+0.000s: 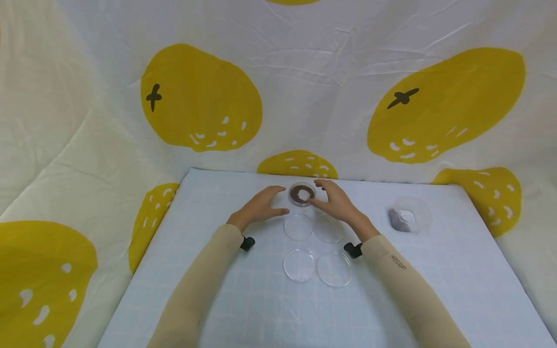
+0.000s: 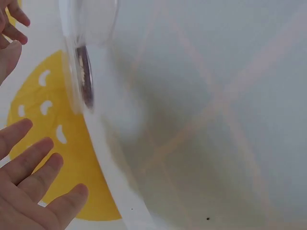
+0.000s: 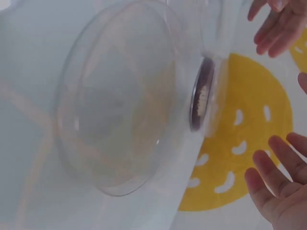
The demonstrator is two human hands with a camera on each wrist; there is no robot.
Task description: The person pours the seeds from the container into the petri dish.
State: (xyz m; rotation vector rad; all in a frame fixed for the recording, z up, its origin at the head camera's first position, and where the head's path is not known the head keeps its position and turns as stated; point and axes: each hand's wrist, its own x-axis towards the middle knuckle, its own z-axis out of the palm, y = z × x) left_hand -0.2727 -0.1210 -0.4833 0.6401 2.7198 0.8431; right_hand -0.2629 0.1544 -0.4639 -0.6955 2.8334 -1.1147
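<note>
A round clear petri dish (image 1: 296, 194) stands near the table's back edge, with a dark brown ring around a whitish middle. To its left is my left hand (image 1: 260, 205), fingers spread and gently bent, thumb apart from them. On the other side my right hand (image 1: 338, 202) faces it, its thumb tip overlapping the dish's edge in the head view. In the right wrist view the dish (image 3: 202, 98) shows edge-on, with open space between it and the right fingers (image 3: 271, 177). The left wrist view also shows the left fingers (image 2: 36, 179) apart from the dish (image 2: 85, 79).
Several clear round dishes or lids lie in front, including one at front left (image 1: 284, 266) and one at front right (image 1: 334, 286). A translucent container (image 1: 404, 220) with greyish-brown contents stands at the right. A fruit-patterned cloth (image 1: 313, 106) hangs behind the table.
</note>
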